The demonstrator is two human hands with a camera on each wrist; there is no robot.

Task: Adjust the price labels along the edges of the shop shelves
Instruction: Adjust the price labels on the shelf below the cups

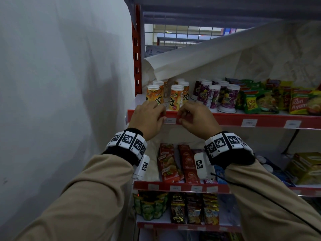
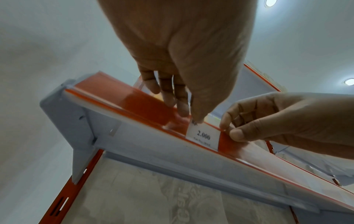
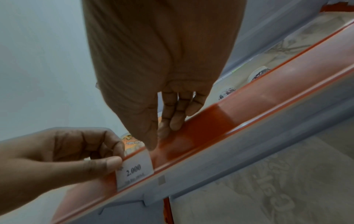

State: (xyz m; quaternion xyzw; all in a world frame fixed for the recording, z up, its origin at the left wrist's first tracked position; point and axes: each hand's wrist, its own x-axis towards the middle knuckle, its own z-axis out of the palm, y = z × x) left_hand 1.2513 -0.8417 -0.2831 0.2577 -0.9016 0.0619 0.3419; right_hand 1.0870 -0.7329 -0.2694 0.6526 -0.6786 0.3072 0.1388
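Observation:
A white price label (image 1: 170,120) printed "2.000" (image 2: 203,136) (image 3: 136,172) sits in the red label rail (image 1: 225,119) on the upper shelf's front edge, near its left end. My left hand (image 1: 160,117) pinches the label's upper left corner, thumb (image 3: 113,163) in front and fingers (image 2: 168,97) over the rail's top. My right hand (image 1: 181,117) pinches the rail at the label's right edge, with its thumb (image 2: 237,134) on the red strip. Two more labels (image 1: 249,122) (image 1: 293,124) sit farther right on the same rail.
Orange tubes (image 1: 175,100), purple tubes (image 1: 215,96) and noodle packets (image 1: 260,101) stand on the shelf just behind the rail. A white wall (image 1: 60,84) closes the left side. A curled white sheet (image 1: 191,54) hangs behind. Lower shelves (image 1: 173,187) hold sachets and carry their own labels.

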